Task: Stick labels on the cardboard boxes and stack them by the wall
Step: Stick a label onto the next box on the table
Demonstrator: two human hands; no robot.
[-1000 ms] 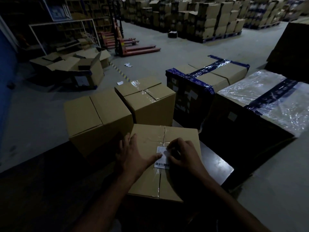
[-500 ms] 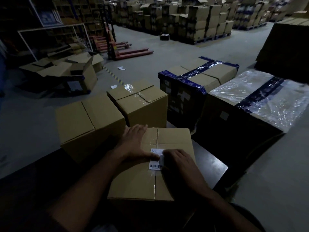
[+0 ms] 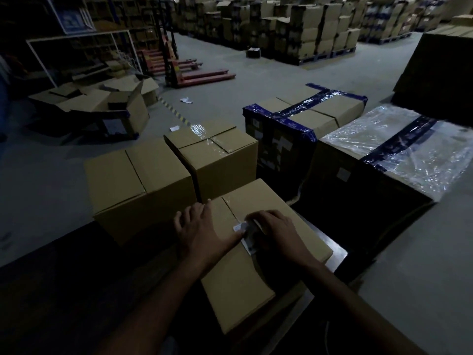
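Observation:
A taped cardboard box (image 3: pixel 240 285) lies in front of me on a dark surface. A white barcode label (image 3: pixel 243 233) sits on its top across the tape seam, mostly covered by my hands. My left hand (image 3: pixel 202 231) lies flat on the box top, thumb at the label's left edge. My right hand (image 3: pixel 276 233) presses down on the label with its fingers. Two more sealed boxes stand beyond: one at the left (image 3: pixel 138 185), one behind (image 3: pixel 217 157).
Two wrapped pallets stand to the right, one with blue tape (image 3: pixel 304 116), one under clear film (image 3: pixel 399 149). Open cartons (image 3: pixel 102 106) and red pallet jacks (image 3: pixel 194 75) are at the back left. Stacked cartons (image 3: pixel 307 29) fill the far floor.
The box now lies turned at an angle in view. Both hands stay on the label, the right hand having slid further over it; the view has shifted.

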